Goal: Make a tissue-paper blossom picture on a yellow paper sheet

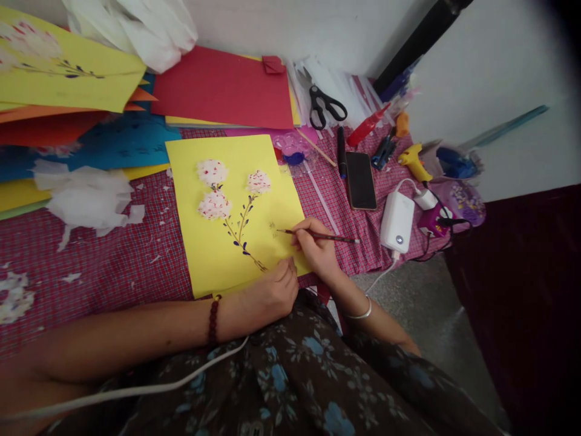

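Note:
My right hand [316, 249] pinches a slim dark pencil [333, 237]. Its tip meets the yellow paper [204, 254] beside some small faint writing [273, 228]. My left hand [275, 287] has its fingers curled together at the near edge of that paper, by the end of the drawn stems. Most of its fingertips are hidden. On the sheet, several pink-and-white speckled flower heads [215, 204] top brown stems with dark blue leaves [239, 242].
Scissors [318, 106], a marker [341, 151], a phone [361, 180] and a power bank [397, 222] lie on the right. A red paper stack [222, 88] sits behind. White tissue scraps [91, 197] and another flower sheet [68, 66] are at left. A white cable [149, 390] crosses my lap.

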`<state>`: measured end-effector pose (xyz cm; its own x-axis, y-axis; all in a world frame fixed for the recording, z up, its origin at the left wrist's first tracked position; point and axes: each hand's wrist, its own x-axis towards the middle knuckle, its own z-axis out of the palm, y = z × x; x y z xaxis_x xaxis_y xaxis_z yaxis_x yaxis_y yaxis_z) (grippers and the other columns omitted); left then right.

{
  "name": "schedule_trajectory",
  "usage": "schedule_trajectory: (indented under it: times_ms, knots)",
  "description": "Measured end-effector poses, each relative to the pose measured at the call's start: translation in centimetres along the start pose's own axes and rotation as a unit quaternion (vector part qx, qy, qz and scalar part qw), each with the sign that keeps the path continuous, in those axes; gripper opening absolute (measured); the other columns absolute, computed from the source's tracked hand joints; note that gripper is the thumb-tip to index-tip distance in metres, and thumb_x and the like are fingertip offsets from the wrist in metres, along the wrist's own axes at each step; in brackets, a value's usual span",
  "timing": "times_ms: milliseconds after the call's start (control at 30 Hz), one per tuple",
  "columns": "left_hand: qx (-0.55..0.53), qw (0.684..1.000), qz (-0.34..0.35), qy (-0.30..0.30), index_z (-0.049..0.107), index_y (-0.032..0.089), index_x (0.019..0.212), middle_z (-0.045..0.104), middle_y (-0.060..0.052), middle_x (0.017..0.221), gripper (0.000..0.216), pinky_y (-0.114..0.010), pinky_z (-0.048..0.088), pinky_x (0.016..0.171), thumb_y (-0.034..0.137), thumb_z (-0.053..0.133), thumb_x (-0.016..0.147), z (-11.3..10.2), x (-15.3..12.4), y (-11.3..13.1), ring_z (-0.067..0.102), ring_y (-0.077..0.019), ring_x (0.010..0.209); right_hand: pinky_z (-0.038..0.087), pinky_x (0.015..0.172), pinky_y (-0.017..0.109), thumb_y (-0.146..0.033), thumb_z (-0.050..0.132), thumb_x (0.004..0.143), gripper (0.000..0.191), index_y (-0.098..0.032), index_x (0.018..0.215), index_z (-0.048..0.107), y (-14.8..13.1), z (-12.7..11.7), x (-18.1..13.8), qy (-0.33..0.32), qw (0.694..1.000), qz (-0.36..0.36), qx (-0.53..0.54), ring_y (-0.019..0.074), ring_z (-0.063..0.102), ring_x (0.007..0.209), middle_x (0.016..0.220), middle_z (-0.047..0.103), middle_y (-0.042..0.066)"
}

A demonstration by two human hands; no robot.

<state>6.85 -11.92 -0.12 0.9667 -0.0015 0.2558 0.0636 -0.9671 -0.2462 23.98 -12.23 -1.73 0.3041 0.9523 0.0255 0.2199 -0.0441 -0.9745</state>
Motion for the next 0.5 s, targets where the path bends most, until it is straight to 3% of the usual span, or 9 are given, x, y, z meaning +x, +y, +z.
schedule_trajectory:
  times_ms: [100, 167, 267, 367, 500]
  knots:
    - [0.005, 1.000, 0.010, -0.008, 0.069, -0.005, 0.113, 0.073, -0.025, 0.113, 0.036, -0.046, 0.046, 0.107, 0.016, 0.047, 0.095, -0.4, 0.0, -0.4, 0.070, -0.0309, 0.108, 0.039, 0.045, 0.026, -0.041, 0.046, 0.096, 0.025, -0.023, 0.086, 0.061, -0.1, -0.4, -0.7, -0.017, 0.998, 0.041, 0.039, 0.0122, 0.050, 0.045, 0.057, 0.059, -0.003]
    - [0.016, 1.000, 0.017, -0.016, 0.069, -0.005, 0.113, 0.073, -0.026, 0.113, 0.036, -0.046, 0.047, 0.107, 0.015, 0.047, 0.094, -0.6, 0.0, -0.4, 0.071, -0.0314, 0.108, 0.039, 0.045, 0.026, -0.039, 0.050, 0.095, 0.022, -0.023, 0.085, 0.061, -0.2, -0.5, -1.3, -0.027, 0.998, 0.040, 0.029, 0.0118, 0.050, 0.045, 0.057, 0.058, -0.003]
    - [0.040, 0.999, 0.008, -0.021, 0.068, -0.007, 0.116, 0.071, -0.029, 0.118, 0.038, -0.047, 0.047, 0.105, 0.017, 0.047, 0.095, -0.5, -0.1, 0.2, 0.070, -0.0329, 0.110, 0.043, 0.050, 0.025, -0.025, 0.057, 0.086, 0.006, -0.022, 0.084, 0.062, -0.3, -0.6, -1.9, -0.034, 0.999, 0.009, -0.016, 0.0122, 0.056, 0.054, 0.065, 0.062, -0.003]
    - [0.058, 0.998, -0.008, -0.014, 0.067, -0.008, 0.117, 0.070, -0.031, 0.120, 0.039, -0.048, 0.047, 0.106, 0.019, 0.048, 0.097, -0.3, -0.1, 1.1, 0.069, -0.0333, 0.112, 0.042, 0.052, 0.024, -0.017, 0.055, 0.076, 0.009, -0.022, 0.077, 0.063, -0.5, -0.5, -1.9, -0.032, 0.997, -0.027, -0.065, 0.0120, 0.056, 0.056, 0.067, 0.064, -0.003]
    - [0.057, 0.997, -0.022, -0.038, 0.068, -0.004, 0.119, 0.071, -0.026, 0.121, 0.036, -0.045, 0.045, 0.109, 0.019, 0.048, 0.099, -0.4, -0.1, 1.5, 0.068, -0.0299, 0.114, 0.039, 0.050, 0.024, -0.017, 0.052, 0.073, 0.011, -0.022, 0.069, 0.061, -0.7, -0.4, -1.7, -0.032, 0.994, -0.045, -0.099, 0.0116, 0.053, 0.053, 0.061, 0.062, -0.003]
